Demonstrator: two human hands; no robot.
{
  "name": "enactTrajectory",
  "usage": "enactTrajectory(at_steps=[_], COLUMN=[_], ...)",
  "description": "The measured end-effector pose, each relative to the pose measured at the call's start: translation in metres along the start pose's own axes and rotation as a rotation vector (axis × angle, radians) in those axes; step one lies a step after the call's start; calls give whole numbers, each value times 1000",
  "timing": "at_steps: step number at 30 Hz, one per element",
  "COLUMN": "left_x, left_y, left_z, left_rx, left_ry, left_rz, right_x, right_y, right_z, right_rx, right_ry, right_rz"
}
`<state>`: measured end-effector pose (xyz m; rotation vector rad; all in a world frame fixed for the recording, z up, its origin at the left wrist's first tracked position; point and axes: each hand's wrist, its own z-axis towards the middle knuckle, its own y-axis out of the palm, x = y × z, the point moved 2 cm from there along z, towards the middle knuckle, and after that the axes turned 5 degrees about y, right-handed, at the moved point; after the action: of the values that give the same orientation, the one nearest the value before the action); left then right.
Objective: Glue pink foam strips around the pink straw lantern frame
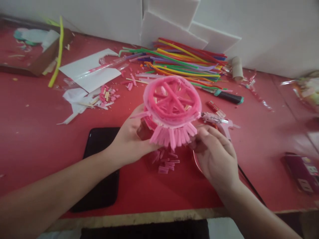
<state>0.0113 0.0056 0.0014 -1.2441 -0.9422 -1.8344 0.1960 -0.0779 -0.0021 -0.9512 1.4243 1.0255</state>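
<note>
A pink openwork wheel [171, 99], built of fuzzy sticks with crossing spokes, is held up above the table. A fringe of short pink strips [171, 135] fans out along its near lower edge. My left hand [132, 139] is closed around the wheel's left and underside, its fingertips hidden behind it. At the fringe's right end, my right hand [216, 149] is closed in a pinch; what lies between the fingertips is hidden. Below the wheel, several short pink cut pieces [168, 166] lie on the red table [149, 196].
Colourful pipe cleaners [184, 63] are piled at the back by white foam boards [171, 30]. A black-and-teal-handled cutter [229, 96] lies before them. What looks like a glue gun [225, 126] is behind my right hand. A black phone [99, 186] lies under my left forearm; a cardboard tray [37, 66] stands far left.
</note>
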Motion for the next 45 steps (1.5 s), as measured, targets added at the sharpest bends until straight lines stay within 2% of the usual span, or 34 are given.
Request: enactTrajectory(at_steps=[2,5,7,14,16,21,23,26,29,35,45], left_x=[-1,-6,-9,-7,-6,-4,-2,0,1,-1,-3], left_y=[-1,-6,-7,-3,-2,-1,-1,-1,-1,-1,-1], left_z=[-1,-4,-7,-13,-13,-10,-9,-8,-6,-5,-4], left_rx=[-82,-41,-58,-142,-119,-108,-106,-133,-183,-164,-188], left_ry=[-19,25,4,-115,-119,-109,-100,-81,-85,-120,-98], left_rz=[-57,-100,-139,-320,-325,-225,-174,-98,-70,-66,-36], right_x=[1,0,-1,8,7,-6,-11,-16,-19,-22,-21], right_y=[-6,-11,-10,1,-2,-1,2,6,8,8,7], right_z=[1,2,3,7,4,-9,-12,-13,-12,-11,-14], right_rx=[52,91,106,-65,-27,17,58,111,72,-4,24], right_ry=[4,-111,-205,-345,-464,-906,-999,-1039,-1063,-1096,-1089], right_rz=[-70,-217,-292,-188,-243,-570,-669,-741,-735,-708,-698])
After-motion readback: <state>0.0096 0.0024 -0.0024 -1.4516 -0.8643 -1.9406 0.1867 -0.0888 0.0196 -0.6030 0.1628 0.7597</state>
